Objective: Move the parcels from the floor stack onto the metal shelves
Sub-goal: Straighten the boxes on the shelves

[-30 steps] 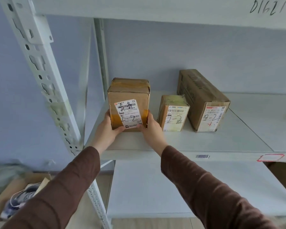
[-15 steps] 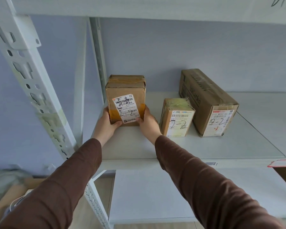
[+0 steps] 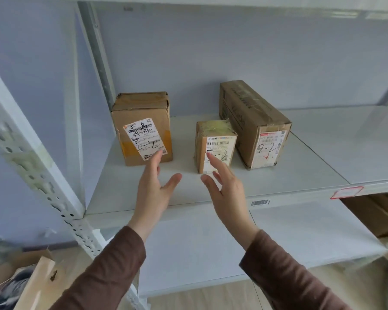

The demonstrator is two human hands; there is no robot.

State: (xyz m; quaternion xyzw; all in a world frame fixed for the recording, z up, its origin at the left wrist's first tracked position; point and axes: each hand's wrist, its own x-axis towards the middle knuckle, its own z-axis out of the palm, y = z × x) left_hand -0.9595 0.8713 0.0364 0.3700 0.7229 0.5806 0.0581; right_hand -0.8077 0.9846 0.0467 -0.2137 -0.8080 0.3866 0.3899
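Note:
Three cardboard parcels marked "2-2" stand on the white metal shelf [image 3: 311, 171]. The left parcel [image 3: 141, 124] sits near the back left corner, a small parcel [image 3: 215, 139] stands in the middle, and a long parcel [image 3: 253, 117] lies to its right. My left hand [image 3: 155, 189] hovers in front of the left parcel with fingers straight, holding nothing. My right hand [image 3: 226, 186] hovers in front of the small parcel, fingers spread and empty. Both hands are apart from the parcels.
A perforated white upright [image 3: 31, 166] runs down the left front of the rack. A lower shelf [image 3: 300, 238] lies beneath, with a brown box [image 3: 376, 218] at its right. An open carton [image 3: 38, 285] with dark contents sits on the floor at the lower left.
Both hands have let go of the left parcel and pulled back toward me, fingers opening. The parcel stays on the shelf near the back left corner.

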